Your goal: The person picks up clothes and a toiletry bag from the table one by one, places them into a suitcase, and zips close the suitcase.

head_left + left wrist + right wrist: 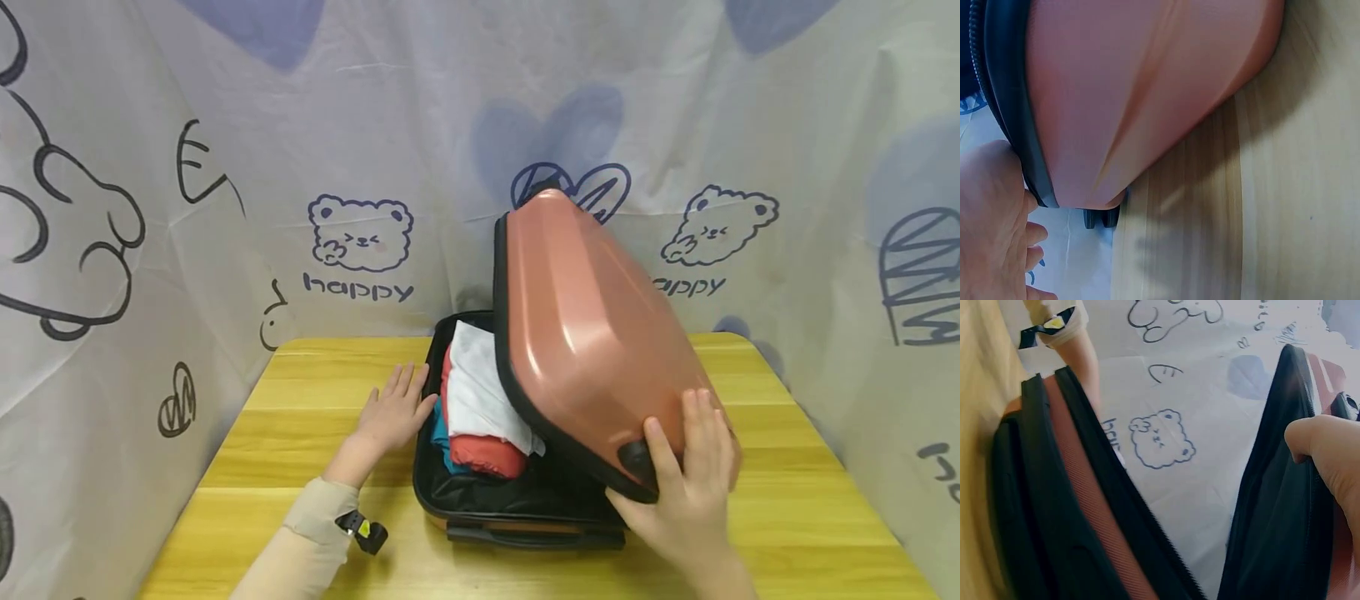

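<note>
Head view: we count one suitcase (558,493) on the table (810,492), one handle (536,538) facing us, long axis running away; clothes (480,392) of three colours inside. Left hand (393,412) rests straight-fingered at its rim (422,467); right hand (693,483) grips one raised lid (600,333).

Suitcase (592,317) copper-pink, trim (501,283) black; clothes (480,392) white, coral, teal; table (780,467) yellow-grained.

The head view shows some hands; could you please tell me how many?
2: the left hand touches the left rim of the open suitcase; the right hand grips the near corner of its raised lid.
</note>
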The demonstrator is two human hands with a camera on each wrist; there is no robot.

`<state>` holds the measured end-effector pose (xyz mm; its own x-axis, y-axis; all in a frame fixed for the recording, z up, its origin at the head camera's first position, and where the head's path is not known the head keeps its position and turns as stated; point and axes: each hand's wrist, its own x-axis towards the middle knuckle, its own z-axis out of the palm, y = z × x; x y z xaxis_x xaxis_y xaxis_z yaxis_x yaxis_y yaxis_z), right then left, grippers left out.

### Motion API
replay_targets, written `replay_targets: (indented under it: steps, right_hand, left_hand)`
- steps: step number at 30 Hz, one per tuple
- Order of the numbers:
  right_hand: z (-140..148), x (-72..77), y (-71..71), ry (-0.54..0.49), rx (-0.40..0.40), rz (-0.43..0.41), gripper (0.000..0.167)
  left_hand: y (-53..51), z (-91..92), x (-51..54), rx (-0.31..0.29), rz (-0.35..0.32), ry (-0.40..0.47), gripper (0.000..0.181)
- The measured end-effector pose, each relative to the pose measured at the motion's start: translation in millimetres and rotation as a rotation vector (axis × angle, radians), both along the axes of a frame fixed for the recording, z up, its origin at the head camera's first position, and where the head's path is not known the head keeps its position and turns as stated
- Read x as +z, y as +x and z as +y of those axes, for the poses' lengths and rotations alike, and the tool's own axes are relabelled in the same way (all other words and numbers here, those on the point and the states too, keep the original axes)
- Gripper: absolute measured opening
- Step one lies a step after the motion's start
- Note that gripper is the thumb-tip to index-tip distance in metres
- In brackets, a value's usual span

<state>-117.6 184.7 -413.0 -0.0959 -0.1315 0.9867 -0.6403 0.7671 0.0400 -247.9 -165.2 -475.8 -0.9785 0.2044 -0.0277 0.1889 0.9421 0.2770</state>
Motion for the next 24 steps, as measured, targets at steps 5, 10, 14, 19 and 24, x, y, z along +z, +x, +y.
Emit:
replay_targets:
  steps: [5,10,14,19,24]
  right_hand:
    - [-8,-1.3,-1.3,0.097,-0.024,-0.027,0.061]
    - [-18,-0.6,-2.6,0.197,-0.006,-0.019,0.052]
    - [-22,-4.3,-0.6,0.247,0.003,-0.013,0.049]
    - [-27,-10.1,-1.3,0.29,0.022,0.007,0.045]
    - [-31,-16.2,-3.9,0.338,0.045,0.045,0.043]
  left_hand:
    - [-0.3,-0.5,2.2,-0.004,-0.021,0.006,0.065]
    - [-0.8,-1.8,2.2,-0.009,-0.037,0.009,0.064]
    - [1.2,-2.2,3.0,-0.013,-0.044,0.003,0.062]
    - [2.2,-2.9,5.6,-0.015,-0.037,0.009,0.061]
    - [0.5,-3.3,5.9,-0.037,-0.006,-0.013,0.06]
